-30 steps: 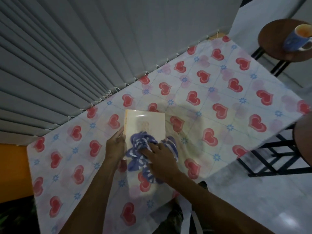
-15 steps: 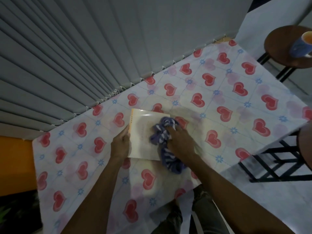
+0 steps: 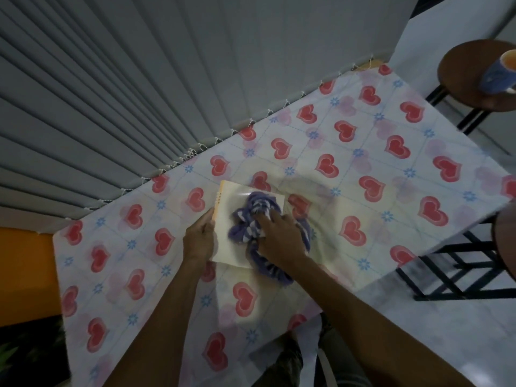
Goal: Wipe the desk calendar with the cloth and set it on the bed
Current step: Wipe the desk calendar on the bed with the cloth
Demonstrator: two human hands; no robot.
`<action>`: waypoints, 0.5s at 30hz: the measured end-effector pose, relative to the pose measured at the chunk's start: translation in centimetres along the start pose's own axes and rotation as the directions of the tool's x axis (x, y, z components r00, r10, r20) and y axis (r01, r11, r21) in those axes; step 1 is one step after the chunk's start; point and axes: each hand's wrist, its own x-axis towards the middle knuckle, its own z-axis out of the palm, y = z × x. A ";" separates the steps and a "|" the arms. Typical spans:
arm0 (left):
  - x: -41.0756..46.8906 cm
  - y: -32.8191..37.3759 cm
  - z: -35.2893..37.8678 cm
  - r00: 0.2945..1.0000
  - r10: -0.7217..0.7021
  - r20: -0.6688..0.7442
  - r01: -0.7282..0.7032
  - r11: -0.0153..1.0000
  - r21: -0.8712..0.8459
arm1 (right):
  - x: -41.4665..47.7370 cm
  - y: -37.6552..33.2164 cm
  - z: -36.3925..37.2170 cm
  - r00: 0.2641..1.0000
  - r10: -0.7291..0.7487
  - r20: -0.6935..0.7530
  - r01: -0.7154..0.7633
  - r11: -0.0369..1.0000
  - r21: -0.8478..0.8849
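Calendar (image 3: pixel 227 216) lies flat on heart-print sheet (image 3: pixel 363 169), near bed's middle. Cloth (image 3: pixel 251 216), purple-white, bunched on calendar's right half, tail trailing off near edge. Right hand (image 3: pixel 279 236) presses down on cloth, fingers gripping it. Left hand (image 3: pixel 199 238) clamps calendar's left edge. Mug (image 3: pixel 499 72) on round stool (image 3: pixel 469 76), far right.

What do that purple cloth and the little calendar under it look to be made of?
The cloth looks like soft, fluffy terry or chenille fabric: it bunches in thick folds with purple and white stripes. The desk calendar seems to be glossy coated card or laminated paper: flat, stiff, cream-coloured, with a bright glare streak near its top edge.
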 end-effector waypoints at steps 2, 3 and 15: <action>0.1 0.0 -0.1 1.000 0.017 0.000 -0.017 1.000 0.019 | -1.7 -0.5 0.4 0.999 -0.037 0.009 0.037 0.999 0.026; 0.2 0.0 -0.1 1.000 0.027 -0.001 -0.027 0.999 0.035 | -2.2 -0.7 0.5 0.999 -0.047 0.012 0.047 0.998 0.039; -1.2 1.5 -0.6 0.998 0.054 0.018 -0.055 0.997 0.062 | -6.4 -4.0 1.1 0.991 -0.085 0.104 0.052 0.956 0.289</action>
